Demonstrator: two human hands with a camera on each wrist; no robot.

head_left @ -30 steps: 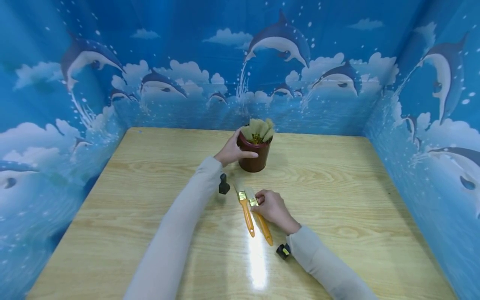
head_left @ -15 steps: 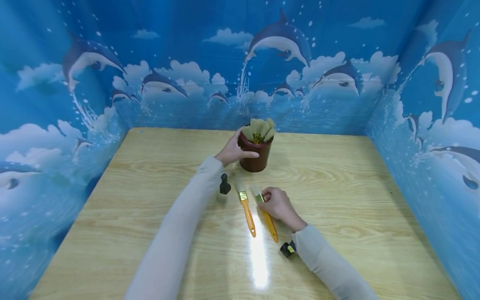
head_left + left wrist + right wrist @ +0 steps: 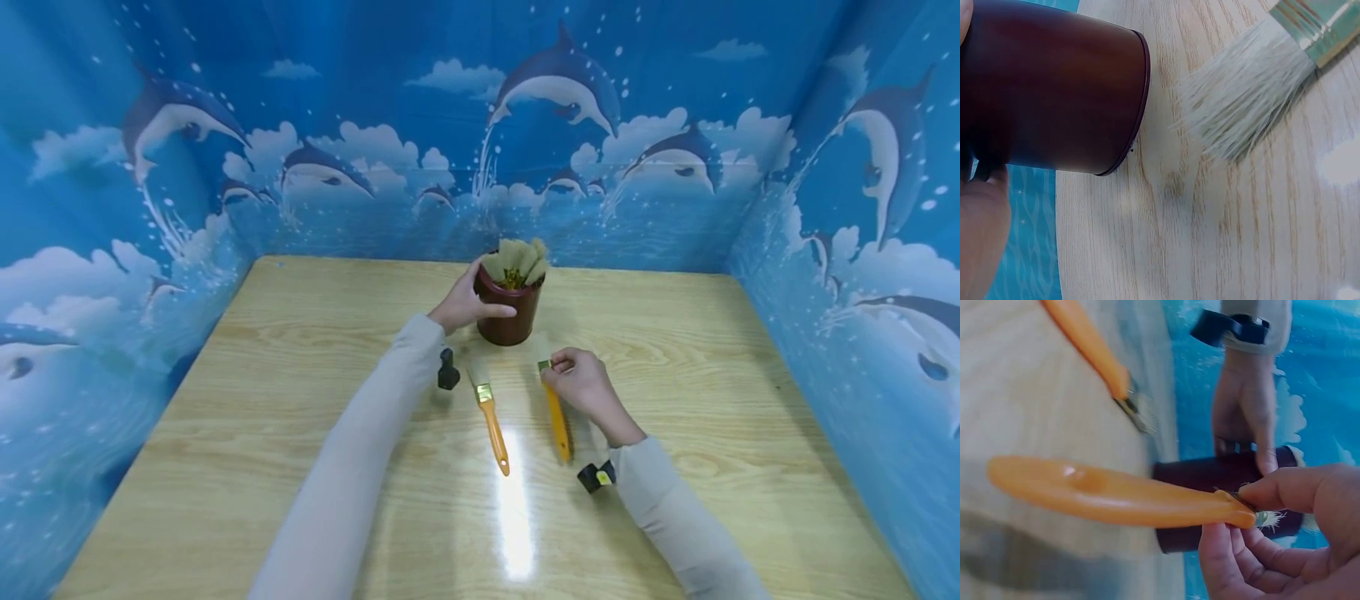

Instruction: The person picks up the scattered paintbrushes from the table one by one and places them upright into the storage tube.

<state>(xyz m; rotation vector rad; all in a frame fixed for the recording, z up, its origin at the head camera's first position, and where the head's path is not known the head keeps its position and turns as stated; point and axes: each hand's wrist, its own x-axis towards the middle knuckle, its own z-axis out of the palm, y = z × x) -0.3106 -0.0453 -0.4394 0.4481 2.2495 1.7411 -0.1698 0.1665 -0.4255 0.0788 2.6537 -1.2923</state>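
Observation:
A dark red-brown pot (image 3: 512, 323) stands near the back of the table, with several pale bristle heads (image 3: 517, 257) showing above its rim. My left hand (image 3: 468, 302) grips its left side, thumb across the front. Between thumb and fingers, my right hand (image 3: 585, 383) pinches a paintbrush (image 3: 557, 421) near its metal band, bristles pointing away toward the pot. In the right wrist view that brush's orange handle (image 3: 1104, 494) reaches across in front of the pot. A second paintbrush (image 3: 491, 429) lies on the table between the two arms; its white bristles (image 3: 1247, 94) are close in the left wrist view.
The wood-grain table (image 3: 315, 367) ends at a blue dolphin-print curtain (image 3: 360, 133) behind it and along both sides. A black wrist device (image 3: 447, 369) hangs at the left cuff and another (image 3: 596, 477) at the right cuff.
My right hand has picked up one paintbrush from beside the other and carried it right and away from me. The left hand, pot and second brush stay in place.

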